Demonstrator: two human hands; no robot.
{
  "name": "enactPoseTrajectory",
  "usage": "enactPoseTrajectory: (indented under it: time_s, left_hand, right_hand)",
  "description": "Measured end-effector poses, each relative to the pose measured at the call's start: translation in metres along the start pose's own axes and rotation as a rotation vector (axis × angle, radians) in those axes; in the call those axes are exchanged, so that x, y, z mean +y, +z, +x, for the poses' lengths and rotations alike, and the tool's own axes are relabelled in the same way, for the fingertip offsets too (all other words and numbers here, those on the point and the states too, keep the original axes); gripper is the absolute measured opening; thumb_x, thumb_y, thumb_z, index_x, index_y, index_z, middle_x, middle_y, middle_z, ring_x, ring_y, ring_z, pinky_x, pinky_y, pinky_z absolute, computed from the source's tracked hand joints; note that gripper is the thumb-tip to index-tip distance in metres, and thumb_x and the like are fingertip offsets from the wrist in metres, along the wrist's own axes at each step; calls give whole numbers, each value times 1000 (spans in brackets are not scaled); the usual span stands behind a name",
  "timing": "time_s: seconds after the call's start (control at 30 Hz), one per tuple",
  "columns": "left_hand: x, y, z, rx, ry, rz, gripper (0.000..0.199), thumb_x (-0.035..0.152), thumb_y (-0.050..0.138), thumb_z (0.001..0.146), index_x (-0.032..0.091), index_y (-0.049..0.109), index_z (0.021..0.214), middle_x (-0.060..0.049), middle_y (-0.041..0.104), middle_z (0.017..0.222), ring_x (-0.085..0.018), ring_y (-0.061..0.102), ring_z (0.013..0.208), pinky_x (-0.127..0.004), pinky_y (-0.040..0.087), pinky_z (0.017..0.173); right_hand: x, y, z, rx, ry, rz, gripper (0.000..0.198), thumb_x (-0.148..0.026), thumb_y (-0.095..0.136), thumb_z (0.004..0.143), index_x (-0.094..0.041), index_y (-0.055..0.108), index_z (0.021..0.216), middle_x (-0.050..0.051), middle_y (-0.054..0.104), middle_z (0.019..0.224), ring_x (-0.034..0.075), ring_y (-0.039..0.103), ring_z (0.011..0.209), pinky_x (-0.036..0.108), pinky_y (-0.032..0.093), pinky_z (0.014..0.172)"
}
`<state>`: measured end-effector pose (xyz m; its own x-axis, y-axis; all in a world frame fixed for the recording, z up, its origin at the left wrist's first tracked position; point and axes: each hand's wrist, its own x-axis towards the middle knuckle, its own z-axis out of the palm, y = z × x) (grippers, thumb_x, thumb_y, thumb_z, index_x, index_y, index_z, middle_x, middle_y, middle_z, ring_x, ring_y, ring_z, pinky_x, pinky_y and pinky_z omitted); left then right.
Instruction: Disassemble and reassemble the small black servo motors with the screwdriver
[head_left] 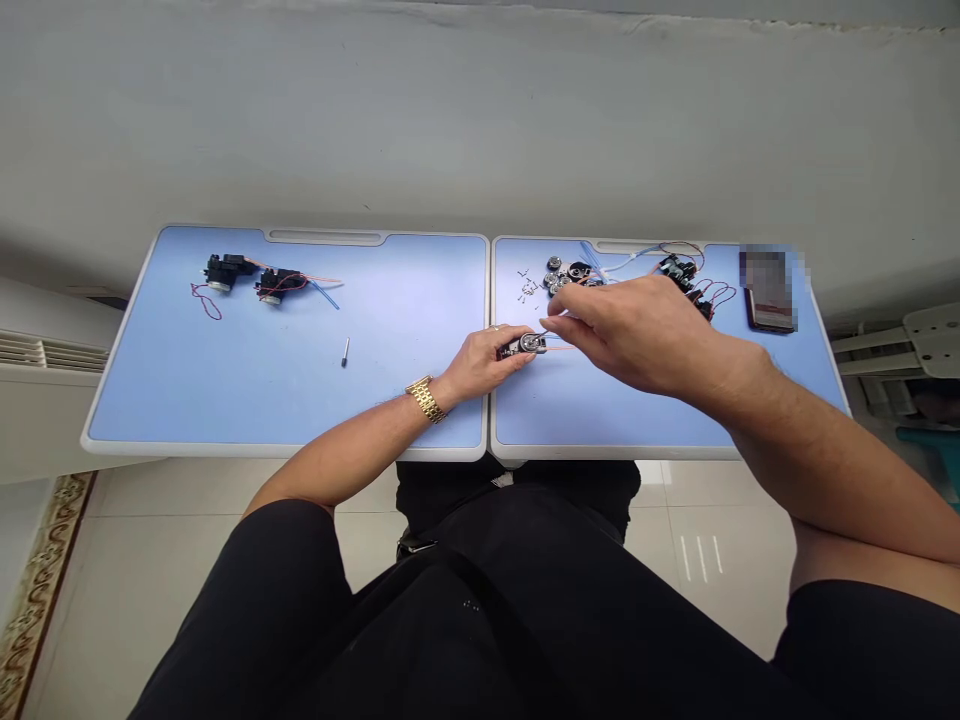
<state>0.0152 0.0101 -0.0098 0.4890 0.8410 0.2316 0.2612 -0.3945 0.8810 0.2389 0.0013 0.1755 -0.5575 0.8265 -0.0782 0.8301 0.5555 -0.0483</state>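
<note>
My left hand (484, 362), with a gold watch on its wrist, grips a small black motor unit (532, 343) at the seam between the two tables. A round, silvery disc faces up on this unit, and thin orange and blue wires trail from its right side. My right hand (651, 335) reaches in from the right, thumb and forefinger pinched just above the disc. Something thin and dark seems to run from those fingertips to the disc; its kind is too small to make out. Behind the right hand lie several round metal-and-black wheels (555, 264), partly covered.
Loose screws (529, 288) lie scattered left of the wheels. More black motor units with wires sit at back right (677, 268) and on the left table (276, 285). A small screwdriver-like piece (345, 352) lies on the left table. A phone (771, 300) rests far right.
</note>
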Motion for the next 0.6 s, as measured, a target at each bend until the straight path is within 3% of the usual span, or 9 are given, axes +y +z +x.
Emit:
enactPoseTrajectory:
  time_s: [0.13,0.37,0.6]
  left_hand:
    - [0,0,0,7,-9,-5,42,50,72,106,22,79,137,-9,84,126,-21,78,103,-34,61,94]
    - [-1,1,0,13,2,3,43,48,73,105,21,79,137,-8,85,121,-20,77,98,-33,60,91]
    - [1,0,0,13,-16,7,41,48,72,106,22,79,136,-8,85,119,-20,77,99,-33,60,92]
  right_hand:
    - [0,-6,-1,-57,-28,60,27,-31,43,113,-22,68,115,8,78,87,23,60,69,36,31,67]
    - [-7,-4,2,-60,109,-127,44,-51,42,116,-20,70,102,10,71,71,25,58,65,37,23,68]
    - [3,-1,-1,13,-58,80,28,-30,43,114,-21,69,116,11,80,103,24,65,82,35,31,71]
